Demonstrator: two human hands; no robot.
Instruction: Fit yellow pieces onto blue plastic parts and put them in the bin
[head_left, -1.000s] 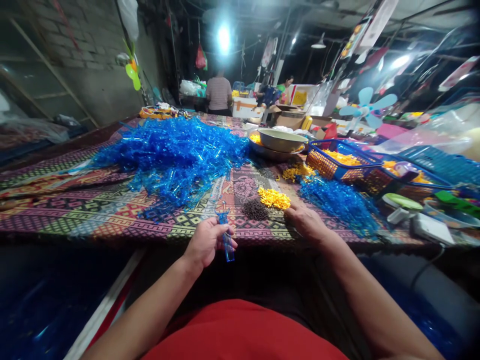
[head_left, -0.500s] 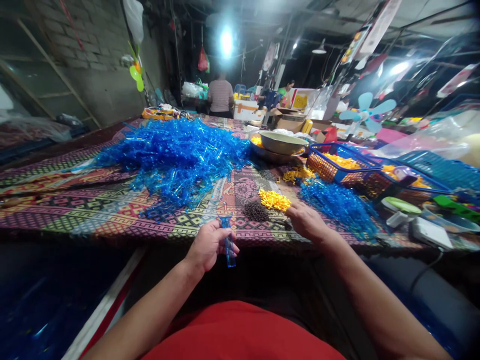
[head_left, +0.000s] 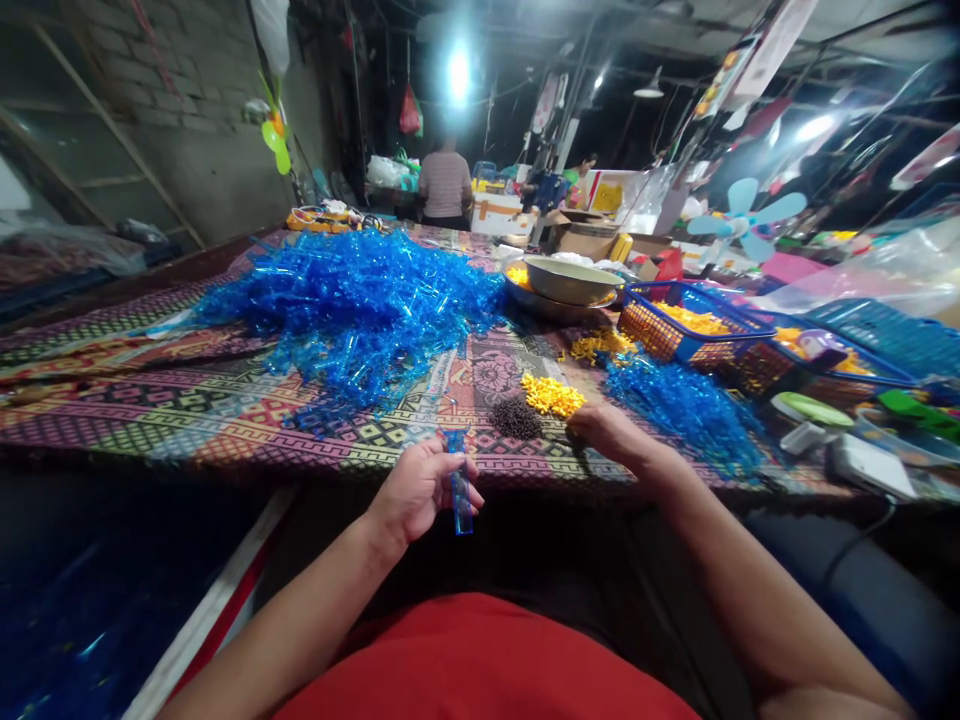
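Note:
Between thumb and fingers, my left hand (head_left: 420,485) grips a see-through blue plastic piece (head_left: 462,500), long and narrow with a flared upper end, in front of the table's near edge. My right hand (head_left: 606,432) is at the near right side of a small heap of yellow plastic parts (head_left: 553,394). Its fingers are bent down and pressed together, and whatever they pinch is hidden. Left of the yellow heap, and touching it, lies a pile of small dark beads or pellets (head_left: 516,418).
A big mound of blue plastic pieces (head_left: 360,300) covers the table's left middle. To the right lie a smaller blue pile (head_left: 682,410), stacked metal bowls (head_left: 574,280), a blue basket of yellow parts (head_left: 679,345) and a white box with a cord (head_left: 870,467). Two people work farther back.
The view has shifted slightly. My right hand has dipped a little lower at the yellow heap's edge. My left hand keeps its hold on the blue piece.

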